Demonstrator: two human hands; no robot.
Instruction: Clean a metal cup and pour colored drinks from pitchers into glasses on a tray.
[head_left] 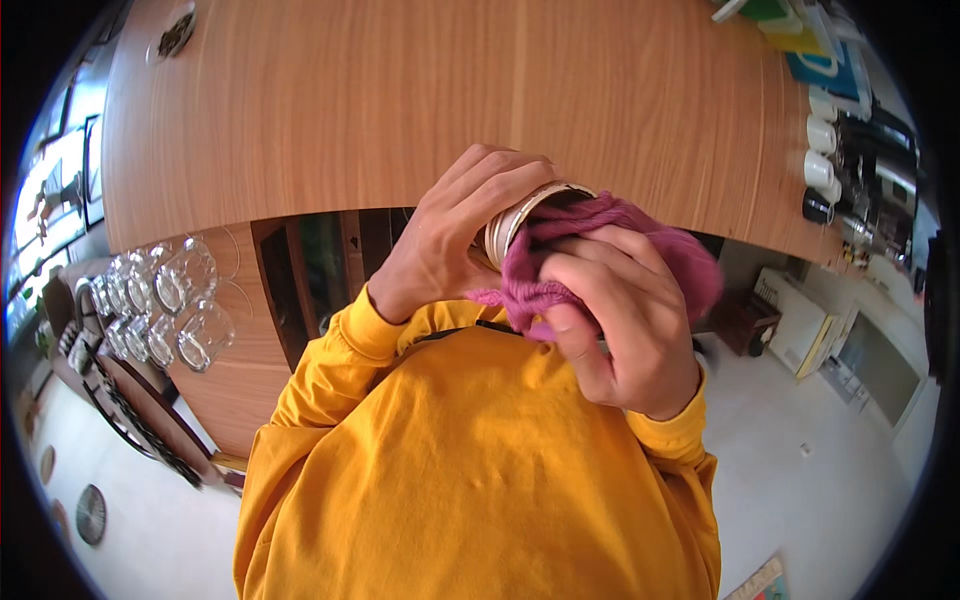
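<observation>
My left hand [450, 215] is wrapped round a pale round container [508, 232] with a gold-coloured rim, held tilted above the table's near edge. Its mouth faces my right side. A purple-pink cloth [695, 270] is bunched at that mouth and partly covers it. My right hand [630, 320] grips the cloth with curled fingers and presses it against the opening. How far the cloth reaches inside is hidden, and the container's base is behind my left hand.
A wooden table [400, 100] spans the view ahead. Clear glass mugs [185, 280] stand in rows at the left. White cups [820, 150] line the right edge, near colourful items [800, 40]. A small dish [175, 35] sits far left.
</observation>
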